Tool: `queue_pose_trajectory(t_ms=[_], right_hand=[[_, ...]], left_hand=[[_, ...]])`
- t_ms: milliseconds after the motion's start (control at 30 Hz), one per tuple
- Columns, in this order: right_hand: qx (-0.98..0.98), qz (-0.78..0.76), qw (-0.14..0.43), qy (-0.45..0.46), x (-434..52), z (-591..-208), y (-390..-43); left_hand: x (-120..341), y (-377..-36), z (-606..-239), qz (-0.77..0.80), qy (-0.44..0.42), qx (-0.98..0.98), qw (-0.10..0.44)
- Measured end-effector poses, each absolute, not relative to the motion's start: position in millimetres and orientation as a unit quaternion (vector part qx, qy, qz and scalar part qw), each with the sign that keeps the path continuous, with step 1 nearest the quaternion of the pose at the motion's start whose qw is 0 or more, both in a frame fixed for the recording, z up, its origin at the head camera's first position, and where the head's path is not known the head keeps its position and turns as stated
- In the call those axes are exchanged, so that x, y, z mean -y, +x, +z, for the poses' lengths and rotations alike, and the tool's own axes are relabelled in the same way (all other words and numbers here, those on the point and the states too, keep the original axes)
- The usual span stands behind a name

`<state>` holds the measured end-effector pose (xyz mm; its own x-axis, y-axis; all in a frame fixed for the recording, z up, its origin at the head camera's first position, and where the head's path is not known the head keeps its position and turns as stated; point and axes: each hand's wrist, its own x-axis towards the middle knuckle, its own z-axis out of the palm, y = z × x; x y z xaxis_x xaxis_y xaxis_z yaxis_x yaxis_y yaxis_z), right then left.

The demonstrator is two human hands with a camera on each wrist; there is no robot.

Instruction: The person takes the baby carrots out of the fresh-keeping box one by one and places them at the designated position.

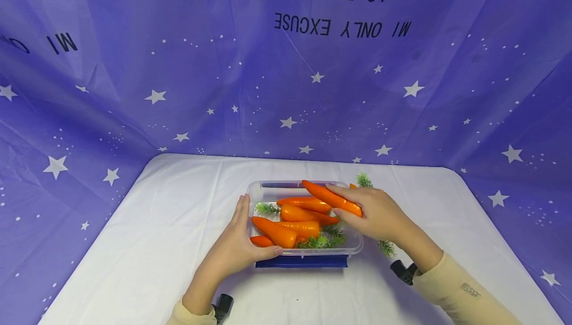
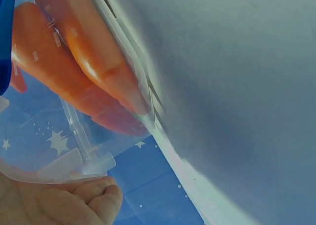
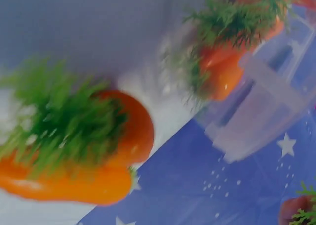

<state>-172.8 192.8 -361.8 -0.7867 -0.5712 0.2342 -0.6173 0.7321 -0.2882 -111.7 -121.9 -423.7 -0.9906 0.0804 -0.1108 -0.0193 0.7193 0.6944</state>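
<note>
A clear plastic food box (image 1: 355, 249) with blue side latches holds several orange toy carrots (image 1: 274, 233) with green leafy tops. My left hand (image 1: 239, 248) grips the box at its left side, thumb on the front rim and fingers along the left wall; in the left wrist view, curled fingers (image 2: 101, 198) touch the rim. Over the box's right part, my right hand (image 1: 375, 213) holds another carrot (image 1: 330, 198) between thumb and fingers, its tip pointing to the back left. A bit of that hand and some greenery show at the right wrist view's lower right corner.
More carrots (image 3: 64, 180) with leafy tops (image 3: 64, 121) lie right of the box, mostly hidden in the head view behind my right hand. White cloth (image 1: 170, 225) covers the table. A purple star-printed curtain (image 1: 250, 91) surrounds its back and sides.
</note>
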Motion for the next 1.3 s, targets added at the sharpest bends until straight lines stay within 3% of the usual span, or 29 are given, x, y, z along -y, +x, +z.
queue_pose_trajectory(t_ms=[267, 733, 1067, 1300], right_hand=[[0.949, 0.175, 0.078, 0.249, -231.5, -361.1, -166.8], [0.984, 0.123, 0.037, 0.127, -300.4, -381.7, -175.9], [0.992, 0.102, -0.021, 0.077, -330.9, -398.9, -182.6], [0.993, 0.079, -0.031, 0.085, -338.7, -408.5, -185.8]], left_hand=[[121.2, -111.0, -422.4, 0.375, 0.021, -0.925, 0.057], [122.2, -110.7, -422.7, 0.377, 0.021, -0.924, 0.062], [121.7, -110.8, -424.6, 0.373, 0.02, -0.926, 0.059], [121.4, -111.1, -423.9, 0.371, 0.018, -0.926, 0.062]])
